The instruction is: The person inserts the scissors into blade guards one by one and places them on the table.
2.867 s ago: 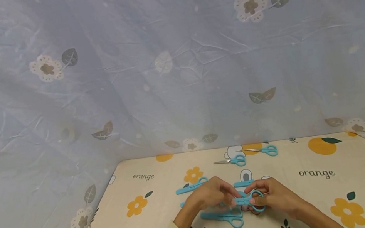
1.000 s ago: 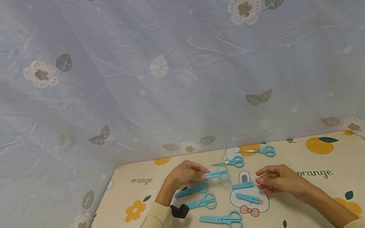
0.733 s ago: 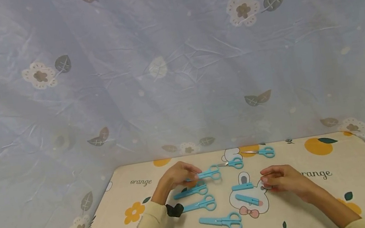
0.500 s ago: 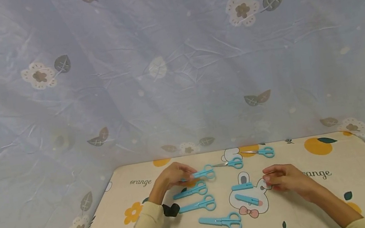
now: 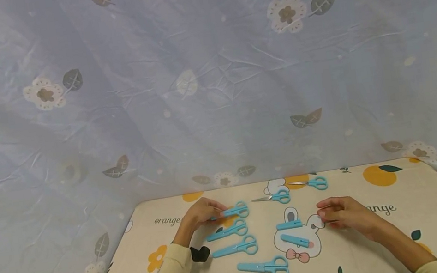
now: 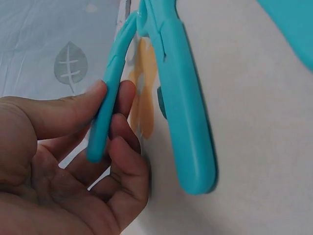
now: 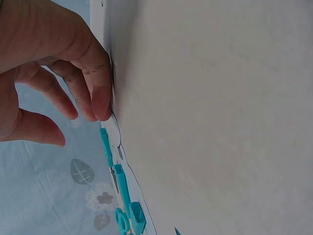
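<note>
My left hand (image 5: pixel 203 211) pinches light-blue scissors (image 5: pixel 236 211) by the cover over their blades, at the back of a row of covered scissors. In the left wrist view the thumb and fingers grip that cover (image 6: pixel 103 120), with another covered pair (image 6: pixel 188 122) beside it. Nearer me lie more covered scissors: one pair (image 5: pixel 227 231), a second (image 5: pixel 236 248) and a third (image 5: pixel 264 266). My right hand (image 5: pixel 349 216) holds nothing, its fingers loosely bent, right of two loose blade covers, one straight (image 5: pixel 289 225) and one slanted (image 5: pixel 295 241).
Two bare-bladed scissors lie farther back, one pair (image 5: pixel 280 197) left of the other (image 5: pixel 318 183). The cream patterned tablecloth (image 5: pixel 344 254) carries printed flowers, oranges and a rabbit. A pale blue patterned sheet (image 5: pixel 218 132) stands behind the table.
Both hands were together at the scissors over the rabbit print. My left hand has since carried the covered scissors to the back left and lowered them; my right hand let go and drew right.
</note>
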Demonstrator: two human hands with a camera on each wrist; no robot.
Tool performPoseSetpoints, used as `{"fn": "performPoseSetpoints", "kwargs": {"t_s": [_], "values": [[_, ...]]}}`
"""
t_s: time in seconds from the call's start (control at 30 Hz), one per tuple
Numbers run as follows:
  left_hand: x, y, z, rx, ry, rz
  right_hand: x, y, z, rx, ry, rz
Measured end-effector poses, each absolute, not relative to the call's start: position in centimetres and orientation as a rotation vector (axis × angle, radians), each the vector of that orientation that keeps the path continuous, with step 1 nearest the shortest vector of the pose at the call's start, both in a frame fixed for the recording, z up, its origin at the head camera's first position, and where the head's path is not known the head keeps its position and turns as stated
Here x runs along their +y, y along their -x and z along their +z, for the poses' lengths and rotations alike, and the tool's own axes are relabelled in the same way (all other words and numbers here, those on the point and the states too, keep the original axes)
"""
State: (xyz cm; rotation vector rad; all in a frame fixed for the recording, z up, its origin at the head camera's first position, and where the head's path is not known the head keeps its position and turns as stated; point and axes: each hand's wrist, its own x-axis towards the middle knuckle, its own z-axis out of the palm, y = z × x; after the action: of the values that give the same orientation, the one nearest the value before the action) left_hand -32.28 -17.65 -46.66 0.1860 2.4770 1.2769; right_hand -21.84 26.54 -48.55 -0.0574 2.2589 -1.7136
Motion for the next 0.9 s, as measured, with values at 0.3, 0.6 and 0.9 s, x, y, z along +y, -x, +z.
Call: {"fn": "performPoseSetpoints", "kwargs": {"t_s": [0.3, 0.6, 0.9], "values": [[-17.5, 32.2, -46.6, 2.607, -0.250, 1.198, 27.3, 21.9, -48.2, 2.282, 0.037, -1.671], [-17.6, 31.7, -46.0, 2.718, -0.278, 1.094, 27.8, 21.8, -48.2, 2.293, 0.067, -1.663], [-18.0, 31.2, -45.8, 2.748, -0.259, 1.095, 27.5, 22.0, -47.7, 2.333, 0.066, -1.631]]}}
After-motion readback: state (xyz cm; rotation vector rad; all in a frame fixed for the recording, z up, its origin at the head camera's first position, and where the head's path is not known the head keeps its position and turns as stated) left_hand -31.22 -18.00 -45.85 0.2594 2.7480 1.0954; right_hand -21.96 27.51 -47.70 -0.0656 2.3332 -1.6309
